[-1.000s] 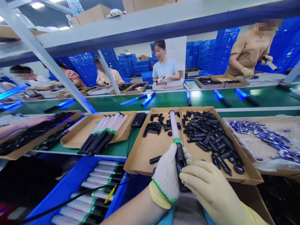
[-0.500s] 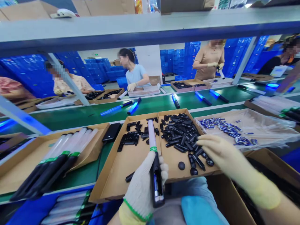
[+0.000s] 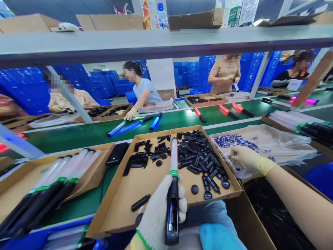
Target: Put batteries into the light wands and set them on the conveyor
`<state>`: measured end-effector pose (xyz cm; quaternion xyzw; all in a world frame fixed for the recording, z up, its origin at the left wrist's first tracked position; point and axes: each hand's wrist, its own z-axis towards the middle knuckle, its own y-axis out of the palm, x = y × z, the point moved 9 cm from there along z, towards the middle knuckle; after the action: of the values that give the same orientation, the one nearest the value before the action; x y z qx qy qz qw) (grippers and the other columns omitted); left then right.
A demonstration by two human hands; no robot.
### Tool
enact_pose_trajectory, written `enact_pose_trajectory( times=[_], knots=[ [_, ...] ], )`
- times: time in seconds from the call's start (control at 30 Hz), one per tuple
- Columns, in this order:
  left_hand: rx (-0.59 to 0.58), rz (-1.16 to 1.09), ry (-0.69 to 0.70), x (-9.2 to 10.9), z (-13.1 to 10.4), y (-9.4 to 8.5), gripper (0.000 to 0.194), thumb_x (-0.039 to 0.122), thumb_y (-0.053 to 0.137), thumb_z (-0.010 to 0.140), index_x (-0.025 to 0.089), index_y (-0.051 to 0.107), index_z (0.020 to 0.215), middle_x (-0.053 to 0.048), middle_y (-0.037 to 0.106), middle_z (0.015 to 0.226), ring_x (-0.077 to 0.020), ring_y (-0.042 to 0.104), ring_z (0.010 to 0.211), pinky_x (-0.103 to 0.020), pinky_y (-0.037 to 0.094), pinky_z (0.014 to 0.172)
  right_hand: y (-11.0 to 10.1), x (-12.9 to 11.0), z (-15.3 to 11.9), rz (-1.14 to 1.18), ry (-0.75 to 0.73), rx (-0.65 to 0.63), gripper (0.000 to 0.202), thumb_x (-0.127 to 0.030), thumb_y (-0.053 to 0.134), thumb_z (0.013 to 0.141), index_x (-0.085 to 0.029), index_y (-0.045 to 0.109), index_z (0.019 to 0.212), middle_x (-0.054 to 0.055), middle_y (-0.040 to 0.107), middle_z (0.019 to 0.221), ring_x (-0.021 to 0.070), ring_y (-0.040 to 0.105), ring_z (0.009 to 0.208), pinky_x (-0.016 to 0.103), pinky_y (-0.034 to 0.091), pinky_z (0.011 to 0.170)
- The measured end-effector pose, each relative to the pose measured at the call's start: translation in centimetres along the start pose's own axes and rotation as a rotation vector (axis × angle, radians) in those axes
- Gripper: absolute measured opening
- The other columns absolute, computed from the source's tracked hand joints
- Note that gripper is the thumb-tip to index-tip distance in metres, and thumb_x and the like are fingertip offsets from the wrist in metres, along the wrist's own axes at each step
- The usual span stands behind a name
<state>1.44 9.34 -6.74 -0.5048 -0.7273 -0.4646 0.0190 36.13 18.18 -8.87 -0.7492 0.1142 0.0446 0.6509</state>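
Observation:
My left hand, in a white knit glove with a green hem, is wrapped round the black handle of a light stick. The stick points away from me, its clear tube unlit. Its battery compartment faces up uncovered, with a battery visible inside. My right hand, in a pale yellow glove, is at the near left of the plastic-lined battery tray. Its fingers are curled together beside loose blue-and-silver batteries; whatever is in their tips is hidden.
A cardboard tray holds black plastic parts in two compartments. Several light sticks lie at left beside a black box. Lit sticks rest on the green conveyor. Co-workers sit opposite; a shelf beam crosses above.
My right hand has moved from the black parts to the battery tray. My left hand still holds the stick. Several conveyor lights turned from blue to red, and a co-worker reached onto the belt.

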Motion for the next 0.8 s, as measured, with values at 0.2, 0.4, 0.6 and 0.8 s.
enact_pose_trajectory(
  times=[0.2, 0.4, 0.6, 0.8],
  knots=[
    [0.021, -0.006, -0.067, -1.1, 0.0, 0.3, 0.031, 0.04, 0.06, 0.092, 0.011, 0.065, 0.099, -0.005, 0.069, 0.075, -0.0144, 0.067, 0.054, -0.021, 0.052, 0.044, -0.9, 0.6, -0.6, 0.032, 0.045, 0.103, 0.017, -0.021, 0.058, 0.092, -0.014, 0.063, 0.077, 0.004, 0.065, 0.077, 0.0175, 0.062, 0.076, 0.033, 0.049, 0.076],
    [0.089, 0.02, -0.153, -1.9, -1.1, 1.2, 0.035, 0.041, 0.051, 0.096, 0.01, 0.064, 0.086, -0.003, 0.066, 0.067, -0.0121, 0.063, 0.044, -0.019, 0.045, 0.036, -4.2, -8.4, -7.8, 0.368, -0.266, 0.315, 0.023, -0.041, 0.05, 0.094, -0.025, 0.065, 0.101, 0.004, 0.067, 0.112, 0.0197, 0.062, 0.1, 0.03, 0.05, 0.085],
    [0.062, 0.025, 0.008, -2.2, -0.3, 1.4, 0.027, 0.04, 0.064, 0.086, 0.013, 0.065, 0.088, -0.002, 0.065, 0.062, -0.0112, 0.058, 0.043, -0.018, 0.041, 0.038, -2.8, -20.0, -15.0, 0.772, -0.448, 0.189, 0.019, -0.03, 0.054, 0.092, -0.026, 0.062, 0.109, 0.0, 0.068, 0.083, 0.0154, 0.065, 0.072, 0.025, 0.054, 0.064],
    [0.125, -0.015, 0.248, -0.4, -1.1, 0.0, 0.012, 0.027, 0.07, 0.085, 0.019, 0.069, 0.094, -0.004, 0.072, 0.085, -0.0172, 0.069, 0.079, -0.026, 0.054, 0.074, 0.0, -25.0, -15.1, 0.712, -0.449, 0.016, 0.003, -0.023, 0.062, 0.083, -0.023, 0.059, 0.082, -0.004, 0.061, 0.065, 0.0136, 0.059, 0.056, 0.023, 0.047, 0.05]
  ],
)
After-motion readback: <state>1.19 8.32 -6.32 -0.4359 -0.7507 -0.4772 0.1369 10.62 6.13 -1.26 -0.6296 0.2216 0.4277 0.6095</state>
